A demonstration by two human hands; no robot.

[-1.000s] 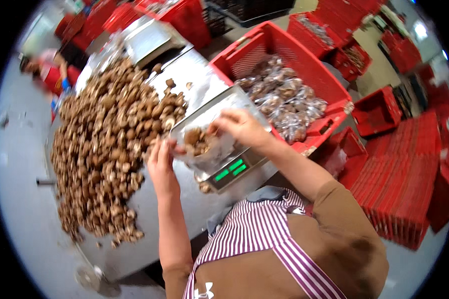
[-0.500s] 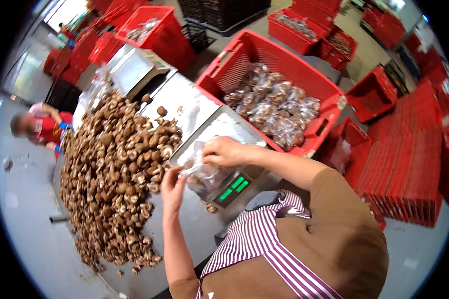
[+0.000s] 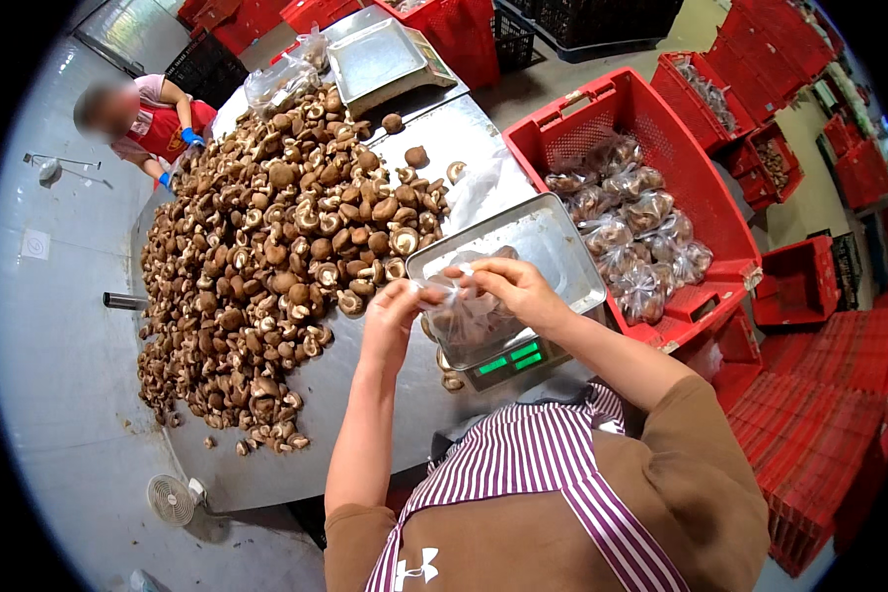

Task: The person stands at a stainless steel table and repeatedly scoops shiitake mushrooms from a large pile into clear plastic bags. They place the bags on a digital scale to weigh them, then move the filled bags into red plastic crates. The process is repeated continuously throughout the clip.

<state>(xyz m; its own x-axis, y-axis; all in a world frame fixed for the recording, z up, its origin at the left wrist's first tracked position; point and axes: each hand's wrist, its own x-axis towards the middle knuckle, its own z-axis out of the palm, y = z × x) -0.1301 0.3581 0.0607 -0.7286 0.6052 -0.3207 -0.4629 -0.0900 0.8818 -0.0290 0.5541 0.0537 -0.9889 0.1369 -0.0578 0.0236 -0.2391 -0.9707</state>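
A clear plastic bag with mushrooms in it (image 3: 472, 321) is over the metal pan of a weighing scale (image 3: 553, 232). My left hand (image 3: 397, 314) pinches one side of the bag's gathered top. My right hand (image 3: 520, 293) pinches the other side, close to the left. Whether the bag rests on the pan or hangs just above it I cannot tell. Green digits glow on the scale's display (image 3: 508, 363) below the bag. To the left of my hands spreads a large heap of brown mushrooms (image 3: 266, 266) on the metal table (image 3: 355, 395).
A red crate (image 3: 705, 187) holding several bagged mushroom packs (image 3: 641, 222) stands right of the scale. A second scale (image 3: 380, 59) and loose plastic bags (image 3: 488, 187) lie farther back. A co-worker with blue gloves (image 3: 189, 136) stands beyond the heap. Stacked red crates (image 3: 809, 395) fill the right.
The view has swung, so the whole scene sits farther right, with the co-worker more fully in sight. My hands have come closer together at the bag's top.
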